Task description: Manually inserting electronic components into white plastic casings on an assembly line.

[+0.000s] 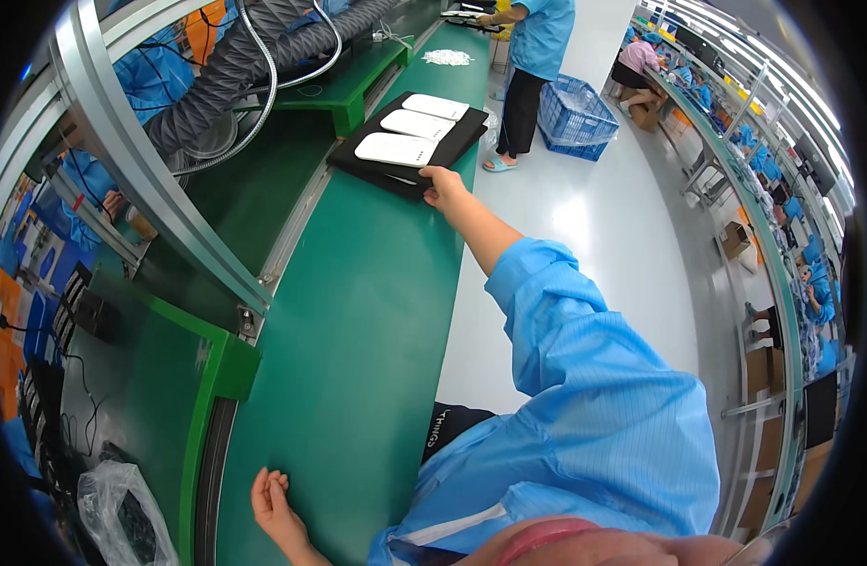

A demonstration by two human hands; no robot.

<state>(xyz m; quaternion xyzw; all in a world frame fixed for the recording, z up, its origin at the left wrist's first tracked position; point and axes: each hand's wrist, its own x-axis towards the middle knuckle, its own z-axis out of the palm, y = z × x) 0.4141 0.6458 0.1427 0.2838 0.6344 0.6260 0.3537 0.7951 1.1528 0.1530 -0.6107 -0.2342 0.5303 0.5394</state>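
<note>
Head view: I saw a black tray point(463, 135) on the green bench point(358, 321), three white round-ended panels point(417, 125) lined up on top; right hand point(443, 188) pinched its near corner, left hand point(277, 509) hung loose, half-open.

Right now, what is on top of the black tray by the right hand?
Three flat white pieces lie side by side on the black tray, whose near edge the right hand touches. The tray surface directly under the pieces is covered and cannot be seen.

Wide head-height fisheye — downward and forward
</note>
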